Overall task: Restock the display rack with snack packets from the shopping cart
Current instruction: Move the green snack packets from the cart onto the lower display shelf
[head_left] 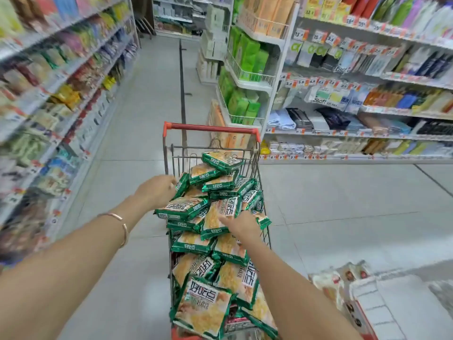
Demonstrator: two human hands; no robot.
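Observation:
A wire shopping cart with a red handle stands in the aisle in front of me. It is heaped with several green-and-yellow snack packets. My left hand reaches over the cart's left side, its fingers touching the edge of a packet near the top of the heap. My right hand lies on a packet in the middle of the heap, fingers spread over it. The frame is motion-blurred, so I cannot tell whether either hand grips a packet.
Stocked shelves line the left side of the aisle, blurred. A green-packet end rack and long shelves stand to the right. A low display with pale packets sits at the bottom right. Grey tiled floor runs ahead.

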